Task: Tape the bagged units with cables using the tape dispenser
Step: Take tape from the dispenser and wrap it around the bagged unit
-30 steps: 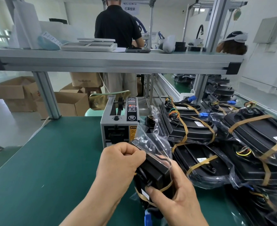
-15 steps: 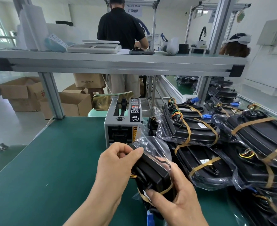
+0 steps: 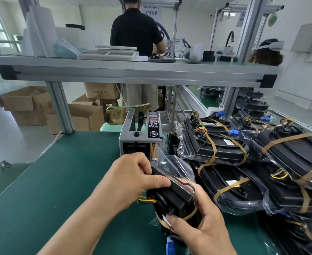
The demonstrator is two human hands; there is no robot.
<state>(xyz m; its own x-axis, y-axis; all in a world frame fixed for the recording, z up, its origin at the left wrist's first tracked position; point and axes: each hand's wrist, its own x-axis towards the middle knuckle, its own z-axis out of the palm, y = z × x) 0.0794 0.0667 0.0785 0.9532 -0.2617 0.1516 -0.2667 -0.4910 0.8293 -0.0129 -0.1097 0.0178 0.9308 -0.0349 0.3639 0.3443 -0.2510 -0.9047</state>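
Both hands close around one bagged unit [image 3: 175, 196], a black plastic part in a clear bag, held just above the green desk [image 3: 50, 190]. The left hand [image 3: 131, 183] grips its upper left end, thumb laid along the top edge and fingers curled over the far side. The right hand [image 3: 204, 229] clasps the lower end from below and the right, its thumb pressed onto a strip of brown tape [image 3: 171, 219] that crosses the bag there. Yellow and orange wires [image 3: 146, 200] stick out of the unit just under the left hand, and a blue connector [image 3: 169, 244] hangs at the bottom, just left of the right hand's wrist. Directly beyond the left hand, close to its knuckles, stands the grey tape dispenser [image 3: 140, 138], with its control panel facing up and a slot on its front. To the right of both hands, a heap of taped units [image 3: 243, 162] covers the desk, each one in its bag and banded with brown tape, some showing coiled coloured wires and blue plugs. Farther off, past an aluminium shelf [image 3: 133, 70] above the desk, a person in a black shirt [image 3: 135, 30] stands facing away.
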